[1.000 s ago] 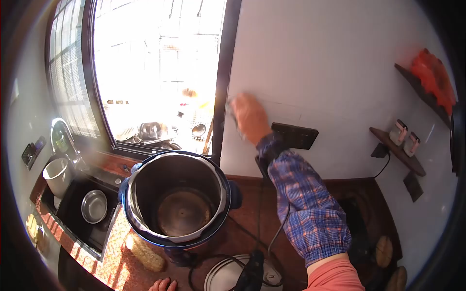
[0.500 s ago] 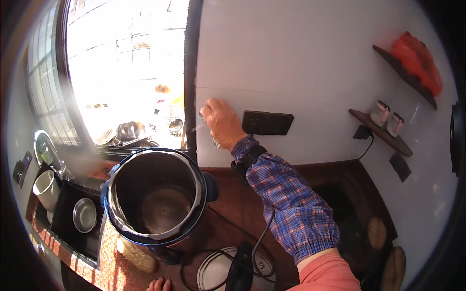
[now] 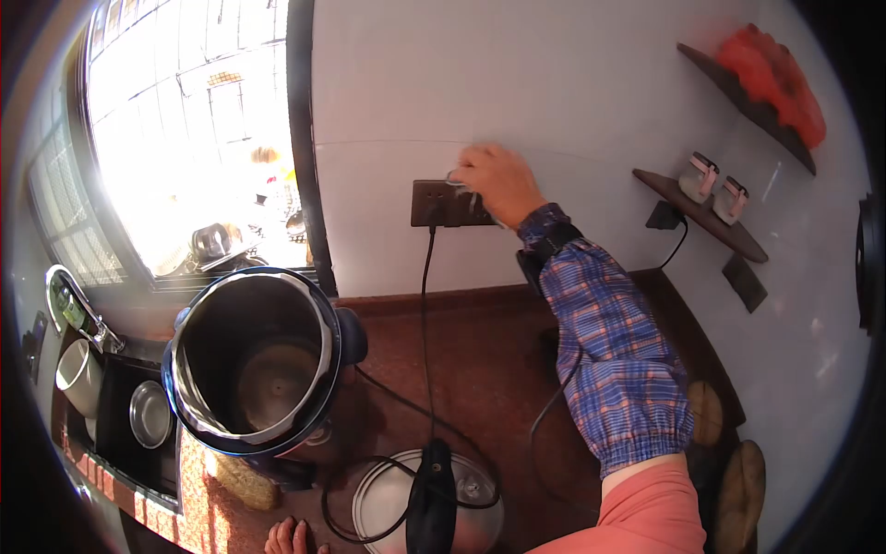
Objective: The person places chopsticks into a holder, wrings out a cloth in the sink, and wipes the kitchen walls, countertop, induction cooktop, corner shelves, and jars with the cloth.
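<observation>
Moved rightward along the wall (image 3: 554, 83), the right hand (image 3: 503, 185) arches over the outlet panel (image 3: 426, 194), grip closed on pale cloth (image 3: 472, 193).

We see the right hand (image 3: 503, 180) pinching a thin pale cloth (image 3: 465, 189) at the wall socket panel (image 3: 426, 196). Black plug (image 3: 433, 222) sits in the panel's left part, cable (image 3: 425, 305) running down. Left hand (image 3: 292, 537) low in view, near the open blue cooker (image 3: 277, 374).

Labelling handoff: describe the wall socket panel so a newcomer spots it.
Right of the bright window, on the white wall, is a dark socket panel partly covered by the right hand. It is a wide rectangle, unlike the small dark squares by the lower shelf.
</observation>
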A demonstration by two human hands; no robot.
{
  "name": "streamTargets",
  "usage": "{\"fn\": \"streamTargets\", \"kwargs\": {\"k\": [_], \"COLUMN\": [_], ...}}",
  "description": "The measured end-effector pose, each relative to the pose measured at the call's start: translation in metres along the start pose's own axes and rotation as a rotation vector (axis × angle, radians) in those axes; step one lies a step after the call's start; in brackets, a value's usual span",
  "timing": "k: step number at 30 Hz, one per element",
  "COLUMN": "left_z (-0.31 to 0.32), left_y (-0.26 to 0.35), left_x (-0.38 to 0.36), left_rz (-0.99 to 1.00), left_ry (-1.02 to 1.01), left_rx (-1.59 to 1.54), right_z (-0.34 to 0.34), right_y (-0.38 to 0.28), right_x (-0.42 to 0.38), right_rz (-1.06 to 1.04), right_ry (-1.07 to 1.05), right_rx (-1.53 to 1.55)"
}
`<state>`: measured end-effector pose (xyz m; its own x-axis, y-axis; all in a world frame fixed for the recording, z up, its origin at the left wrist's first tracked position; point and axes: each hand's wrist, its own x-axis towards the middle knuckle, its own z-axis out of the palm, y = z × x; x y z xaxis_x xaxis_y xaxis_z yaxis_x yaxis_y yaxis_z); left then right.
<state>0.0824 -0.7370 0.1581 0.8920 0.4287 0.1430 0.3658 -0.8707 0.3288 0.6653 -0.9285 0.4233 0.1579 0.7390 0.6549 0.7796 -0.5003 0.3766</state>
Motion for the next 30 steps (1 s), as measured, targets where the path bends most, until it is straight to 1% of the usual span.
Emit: {"fn": "streamTargets", "kwargs": {"k": [3,5,6,8,9,11,12,14,15,17,18,20,24,27,29,30], "left_z": [0.000,-0.003,-0.002,0.003,0.003,0.001,0.001,0.003,0.001,-0.002,-0.003,-0.003,-0.004,-0.004,-0.004,-0.004], "left_y": [0.002,0.003,0.001,-0.002,-0.001,0.000,-0.001,-0.003,-0.003,0.001,0.001,-0.001,-0.002,-0.004,-0.003,-0.002], "left_x": [-0.002,-0.001,-0.002,-0.002,-0.002,-0.002,-0.002,-0.003,-0.003,-0.001,-0.001,-0.001,-0.001,-0.003,-0.002,-0.001], "left_rz": [-0.018,-0.005,-0.016,0.001,-0.008,-0.004,-0.014,-0.001,-0.011,-0.026,-0.028,-0.024,-0.044,-0.032,-0.034,-0.026], "left_ry": [-0.017,-0.011,-0.005,0.002,0.003,0.003,0.007,0.028,0.026,0.004,0.001,0.012,0.006,0.009,0.016,0.021], "left_rx": [0.020,0.001,-0.006,0.011,0.009,0.013,0.012,-0.004,-0.008,-0.011,-0.016,-0.029,-0.017,-0.034,-0.036,-0.033], "right_z": [-0.012,-0.026,-0.027,-0.022,-0.016,-0.002,0.006,0.020,0.022,0.020,0.022,0.031,0.048,0.059,0.075,0.083], "right_y": [0.031,0.037,0.030,0.008,-0.007,-0.038,-0.047,-0.063,-0.071,-0.083,-0.086,-0.092,-0.099,-0.109,-0.114,-0.120], "right_x": [-0.030,-0.026,-0.019,-0.001,0.010,0.031,0.038,0.047,0.050,0.055,0.054,0.056,0.043,0.029,0.015,0.009], "right_rz": [0.038,0.106,0.092,0.062,0.055,-0.109,-0.118,-0.098,-0.107,-0.078,-0.082,-0.148,-0.201,-0.190,-0.236,-0.236], "right_ry": [-0.033,-0.201,-0.198,0.200,0.200,0.069,0.073,-0.132,-0.134,-0.285,-0.290,-0.272,-0.287,-0.355,-0.395,-0.492], "right_rx": [-0.033,-0.272,-0.271,-0.098,-0.093,-0.063,-0.059,-0.253,-0.248,-0.334,-0.334,-0.433,-0.387,-0.415,-0.428,-0.451]}}
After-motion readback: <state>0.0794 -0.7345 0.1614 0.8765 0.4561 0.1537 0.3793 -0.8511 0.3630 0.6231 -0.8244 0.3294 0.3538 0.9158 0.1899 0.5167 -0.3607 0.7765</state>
